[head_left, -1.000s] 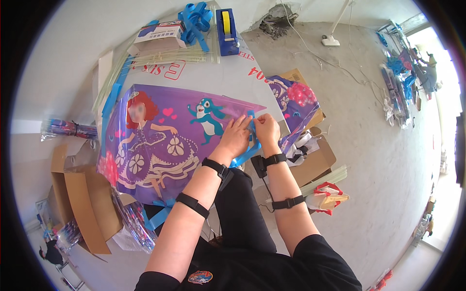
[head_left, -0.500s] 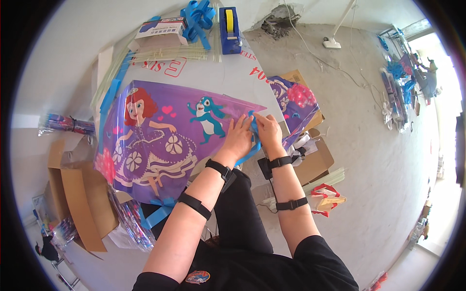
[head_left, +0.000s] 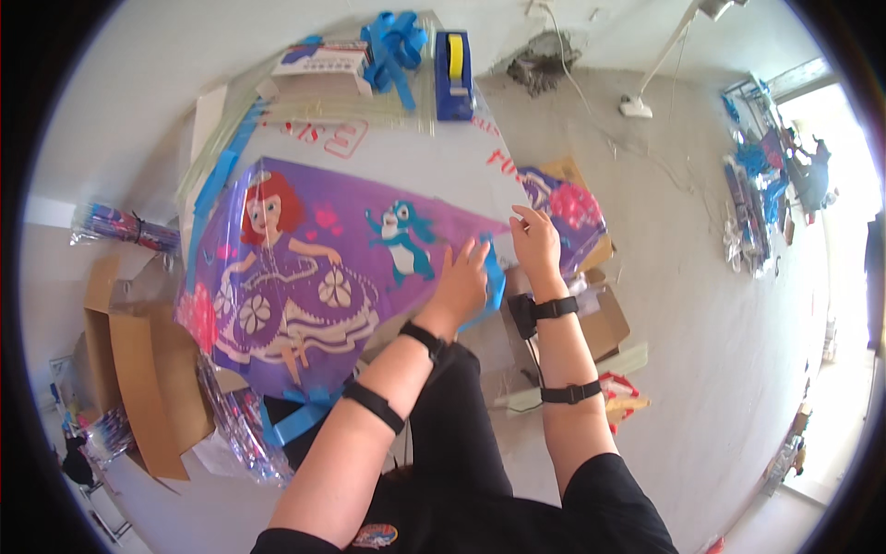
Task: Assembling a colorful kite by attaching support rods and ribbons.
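Observation:
A purple plastic kite (head_left: 355,217), printed with a red-haired figure in a gown and a teal rabbit, lies flat across the tabletop, its pointed end to the right. My left hand (head_left: 461,282) rests on its lower edge near that end, fingers spread. Beside these fingers a blue ribbon (head_left: 496,282) hangs over the edge. At the kite's pointed tip is my right hand (head_left: 536,242), its fingers curled in a pinch. Whatever lies between those fingertips is too small to make out.
A blue tape dispenser (head_left: 453,78), bunched blue ribbon (head_left: 395,51) and a small box (head_left: 323,60) stand at the table's far end. Open cardboard boxes (head_left: 152,388) are at the left. Another printed kite (head_left: 572,208) lies past the right edge.
My right hand has moved away from the blue ribbon, rightward to the kite's tip. My left hand stays on the kite, now apart from the right. The view has shifted slightly.

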`<state>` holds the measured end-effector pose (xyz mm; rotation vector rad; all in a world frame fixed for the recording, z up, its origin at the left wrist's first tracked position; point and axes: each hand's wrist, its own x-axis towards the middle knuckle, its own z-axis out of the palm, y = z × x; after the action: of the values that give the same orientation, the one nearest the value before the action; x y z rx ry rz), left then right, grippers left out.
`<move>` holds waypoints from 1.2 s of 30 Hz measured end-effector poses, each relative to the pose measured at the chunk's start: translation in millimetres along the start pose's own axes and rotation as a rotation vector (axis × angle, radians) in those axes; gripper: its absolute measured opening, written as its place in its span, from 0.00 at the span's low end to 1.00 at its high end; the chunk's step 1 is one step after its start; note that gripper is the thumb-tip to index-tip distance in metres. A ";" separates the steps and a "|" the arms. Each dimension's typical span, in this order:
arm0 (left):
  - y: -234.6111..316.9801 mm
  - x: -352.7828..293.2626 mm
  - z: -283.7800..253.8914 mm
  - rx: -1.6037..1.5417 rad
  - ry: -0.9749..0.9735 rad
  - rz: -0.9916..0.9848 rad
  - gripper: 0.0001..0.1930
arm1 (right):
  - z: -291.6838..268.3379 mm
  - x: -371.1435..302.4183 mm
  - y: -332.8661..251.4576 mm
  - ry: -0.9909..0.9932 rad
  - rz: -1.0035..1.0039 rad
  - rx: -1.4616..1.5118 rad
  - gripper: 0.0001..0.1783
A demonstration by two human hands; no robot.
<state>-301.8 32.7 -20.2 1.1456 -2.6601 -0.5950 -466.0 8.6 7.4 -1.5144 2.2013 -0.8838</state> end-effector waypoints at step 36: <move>-1.6 1.8 12.0 -0.112 0.021 -0.046 0.13 | 105.9 200.5 -67.3 -0.118 0.004 -0.439 0.06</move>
<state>-305.8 33.9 -31.7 1.1778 -2.5535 -0.7258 -432.9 -224.7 -13.2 -1.6937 2.4126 -0.3044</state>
